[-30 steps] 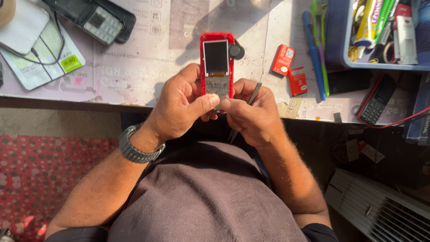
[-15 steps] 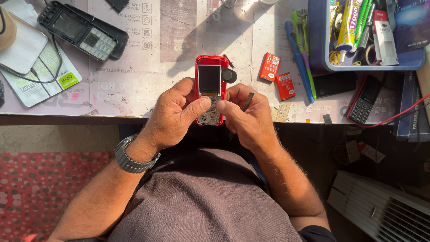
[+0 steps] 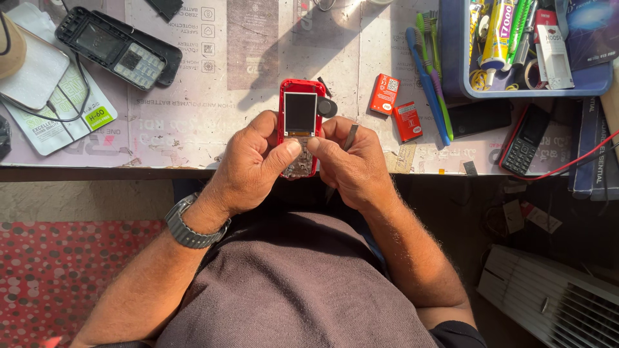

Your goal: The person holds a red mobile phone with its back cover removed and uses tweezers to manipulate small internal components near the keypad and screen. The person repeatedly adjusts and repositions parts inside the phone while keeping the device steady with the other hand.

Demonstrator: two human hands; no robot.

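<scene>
The worktable (image 3: 193,138) fills the top half, its printed, scuffed mat running off the frame at nine and twelve o'clock. At one o'clock a blue plastic tray (image 3: 454,58) of tubes and pens is cut off by the top edge. At eleven o'clock lies a black phone housing (image 3: 116,51), keypad showing. Centre stage, both hands close together on a red phone (image 3: 300,122) with a blank, pale screen, held just above the table's near edge. The left hand (image 3: 248,164) clamps its left side, thumb pressed on the lower keypad area, which looks bare and is hard to make out. The right hand (image 3: 351,164) grips the right side and also pinches a thin grey tool (image 3: 348,138), mostly hidden. Two small red batteries (image 3: 394,106) sit at two o'clock of the phone.
</scene>
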